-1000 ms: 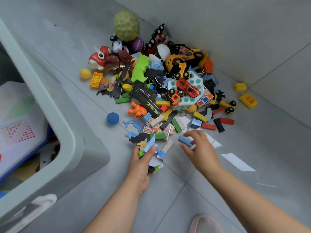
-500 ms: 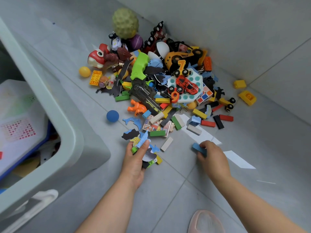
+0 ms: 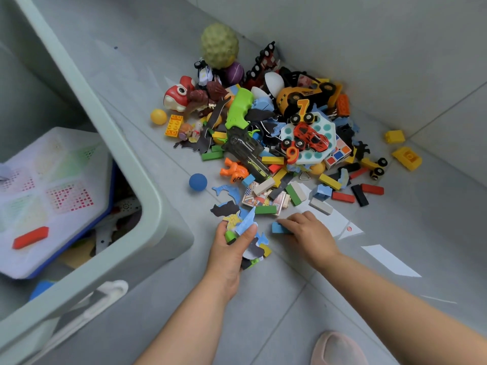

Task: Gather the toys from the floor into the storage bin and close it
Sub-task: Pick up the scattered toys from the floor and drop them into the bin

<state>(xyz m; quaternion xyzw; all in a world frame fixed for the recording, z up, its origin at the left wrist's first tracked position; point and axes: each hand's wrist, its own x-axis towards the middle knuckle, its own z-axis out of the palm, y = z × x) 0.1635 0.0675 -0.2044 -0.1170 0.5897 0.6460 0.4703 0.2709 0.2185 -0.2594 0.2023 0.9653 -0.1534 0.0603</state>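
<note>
A heap of toys (image 3: 276,133) lies on the grey tile floor against the wall: bricks, cars, balls, a green and black toy gun (image 3: 241,127), foam animal shapes. My left hand (image 3: 232,248) grips a bundle of foam shapes and small pieces (image 3: 245,225) at the heap's near edge. Just to its right, my right hand (image 3: 305,233) pinches a blue brick (image 3: 278,228) close to the floor. The pale green storage bin (image 3: 147,206) stands open at the left with toys inside.
A blue ball (image 3: 198,182) lies alone between the bin and the heap. Yellow bricks (image 3: 407,156) sit apart at the right. White paper scraps (image 3: 390,260) lie on the floor right of my hands. A pink slipper (image 3: 337,349) shows at the bottom edge.
My right hand took the blue brick from the heap's edge, drew it back, then carried it left toward my left hand. The left hand kept its bundle, nearly still.
</note>
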